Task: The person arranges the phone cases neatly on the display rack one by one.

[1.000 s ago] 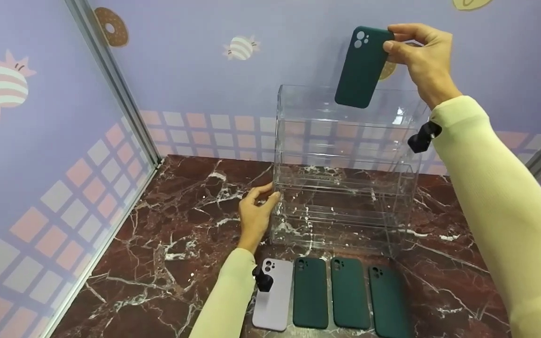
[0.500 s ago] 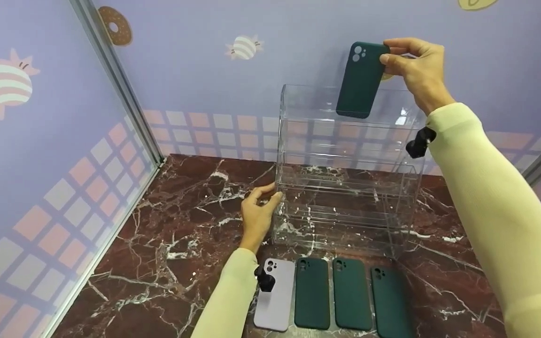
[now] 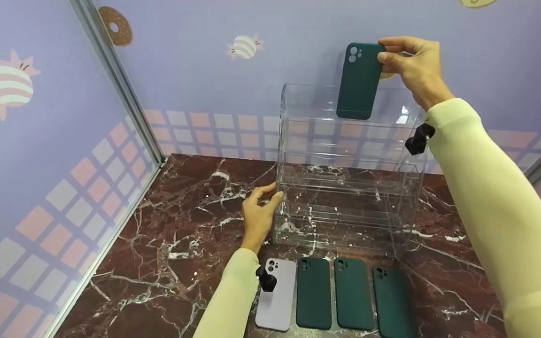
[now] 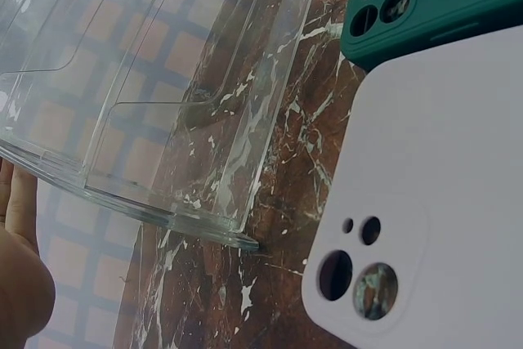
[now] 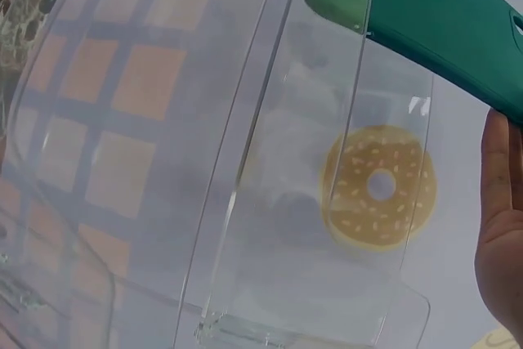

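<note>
Loading the clear rack (image 3: pixel 348 188) appears to be the work in hand: the right hand (image 3: pixel 418 63) pinches a green case (image 3: pixel 357 84) by its upper right edge, thumb in front, and holds it a little tilted over the top tier. Its lower end shows through the top tier's clear front panel, so it seems to be partly in; whether it touches the tier's floor I cannot tell. The left hand (image 3: pixel 258 216) touches the rack's left side, fingers fairly straight, probably to steady it. On the desk (image 3: pixel 186 225), before the rack, lie a lilac case (image 3: pixel 277 305) and three other green cases (image 3: pixel 354 293). The next move likely calls for lowering the held one squarely behind that panel, leaning it back, and only then loosening the pinch.
</note>
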The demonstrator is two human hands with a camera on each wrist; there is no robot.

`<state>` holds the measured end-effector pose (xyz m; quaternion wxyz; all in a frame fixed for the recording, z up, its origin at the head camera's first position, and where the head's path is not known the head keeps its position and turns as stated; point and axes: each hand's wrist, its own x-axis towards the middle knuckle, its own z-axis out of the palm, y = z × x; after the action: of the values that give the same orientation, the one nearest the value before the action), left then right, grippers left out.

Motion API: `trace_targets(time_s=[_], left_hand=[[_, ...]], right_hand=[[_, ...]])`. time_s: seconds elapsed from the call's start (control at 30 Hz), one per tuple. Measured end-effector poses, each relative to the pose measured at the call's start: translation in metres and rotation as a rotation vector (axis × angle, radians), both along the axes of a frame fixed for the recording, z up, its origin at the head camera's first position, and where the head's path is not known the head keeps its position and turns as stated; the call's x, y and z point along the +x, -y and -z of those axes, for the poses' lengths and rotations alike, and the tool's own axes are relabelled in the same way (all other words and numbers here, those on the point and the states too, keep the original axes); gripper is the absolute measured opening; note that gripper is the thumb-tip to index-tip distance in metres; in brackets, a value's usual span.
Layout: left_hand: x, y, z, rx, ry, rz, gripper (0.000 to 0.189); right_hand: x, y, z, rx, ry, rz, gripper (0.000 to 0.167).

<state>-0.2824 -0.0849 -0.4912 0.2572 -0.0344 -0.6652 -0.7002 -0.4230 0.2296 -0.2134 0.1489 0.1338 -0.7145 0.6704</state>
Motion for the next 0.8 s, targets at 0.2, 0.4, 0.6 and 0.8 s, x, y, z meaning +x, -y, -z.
trace_targets(time_s=[0.2, 0.4, 0.6, 0.8], left_hand=[[0.000, -0.001, 0.000, 0.004, -0.016, -0.010, 0.028], [0.002, -0.003, -0.003, 0.023, -0.033, -0.011, 0.027], [0.012, -0.006, -0.016, 0.031, -0.012, -0.007, 0.025], [0.008, -0.005, -0.010, 0.020, -0.008, -0.018, 0.025]], right_hand=[[-0.002, 0.001, 0.001, -0.029, 0.003, -0.016, 0.029], [-0.003, 0.001, 0.001, -0.085, 0.018, -0.035, 0.028], [-0.005, 0.001, 0.003, -0.087, 0.016, -0.057, 0.032], [-0.005, 0.002, 0.009, -0.111, 0.022, -0.085, 0.043]])
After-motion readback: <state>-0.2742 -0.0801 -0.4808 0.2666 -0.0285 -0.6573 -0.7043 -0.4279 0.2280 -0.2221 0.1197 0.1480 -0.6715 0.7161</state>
